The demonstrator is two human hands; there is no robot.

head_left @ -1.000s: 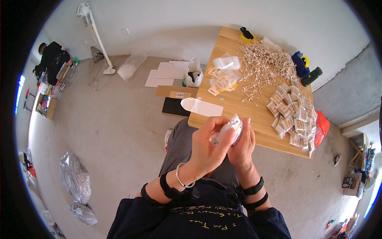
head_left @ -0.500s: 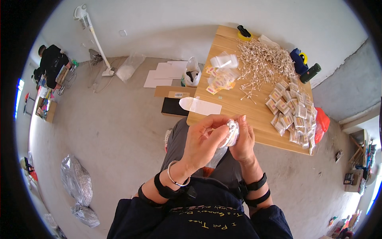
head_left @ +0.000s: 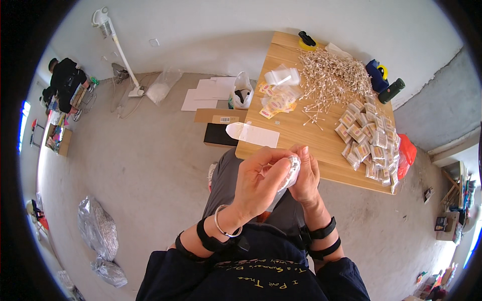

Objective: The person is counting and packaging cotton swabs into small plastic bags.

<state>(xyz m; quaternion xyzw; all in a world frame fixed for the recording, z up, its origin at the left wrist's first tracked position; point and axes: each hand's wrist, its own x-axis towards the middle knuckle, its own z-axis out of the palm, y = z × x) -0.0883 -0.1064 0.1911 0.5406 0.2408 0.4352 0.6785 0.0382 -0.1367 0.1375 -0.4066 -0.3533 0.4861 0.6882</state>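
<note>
Between my two hands, above my lap and by the table's front edge, is a bundle of cotton swabs [head_left: 291, 171] with white tips bunched together. My left hand [head_left: 260, 175] curls its fingers and thumb round the bundle's left side. On the other side my right hand [head_left: 306, 178] grips it, thumb pointing up. Clear plastic seems to hang below the bundle, mostly hidden by my hands. Loose cotton swabs [head_left: 339, 75] lie in a wide heap on the wooden table [head_left: 311, 148]. Packed swab bags [head_left: 369, 140] are piled on its right side.
Clear bags with yellow cards [head_left: 277, 98] and a white paper sleeve [head_left: 253, 135] lie on the table's left. A dark green bottle [head_left: 391, 92] and a blue tape dispenser [head_left: 375, 75] stand at the far right. An open cardboard box [head_left: 221, 116] sits left of the table. A person [head_left: 67, 80] bends at far left.
My left hand has turned and closed further over the swab bundle, hiding more of it. My right hand has shifted slightly left. The things on the table have not moved.
</note>
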